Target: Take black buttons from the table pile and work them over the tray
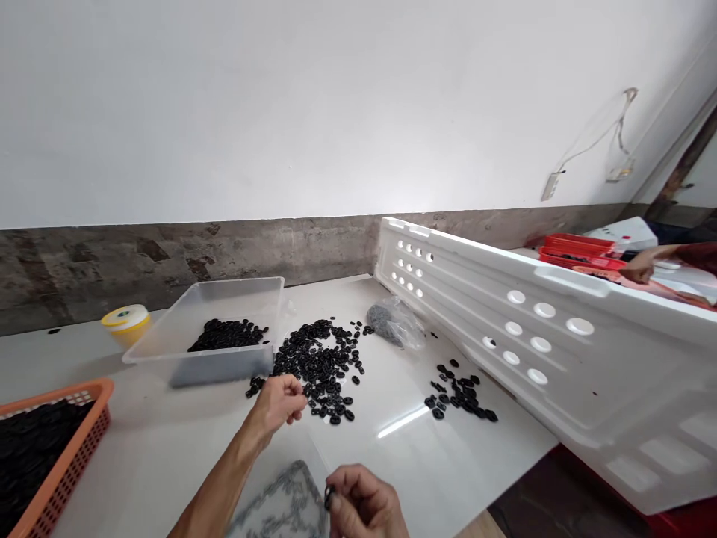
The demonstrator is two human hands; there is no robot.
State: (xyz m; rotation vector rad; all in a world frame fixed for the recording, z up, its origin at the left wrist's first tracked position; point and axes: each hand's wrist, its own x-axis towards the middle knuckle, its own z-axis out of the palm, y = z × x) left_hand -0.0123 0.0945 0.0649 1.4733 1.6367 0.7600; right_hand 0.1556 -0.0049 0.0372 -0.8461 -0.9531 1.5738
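My left hand [283, 401] is at the near edge of a spread pile of small black oval pieces [317, 362]. Its fingers are curled together, and whatever they hold, if anything, is hidden. Lower down, my right hand [364, 502] pinches a black oval piece [328, 497] between thumb and finger. Beside it, at the bottom edge, a clear bag or tray [280, 502] has small grey pieces in it. To the right on the table lies a smaller group of black pieces [462, 394].
A clear plastic bin [224, 366] of black pieces, a yellow-and-white spool [128, 325] and an orange basket [84, 437] stand left. A clear bag of grey pieces [395, 321] lies near a tall white perforated panel [476, 299]. Beyond it, another person's hand [641, 265] is over red trays [579, 246].
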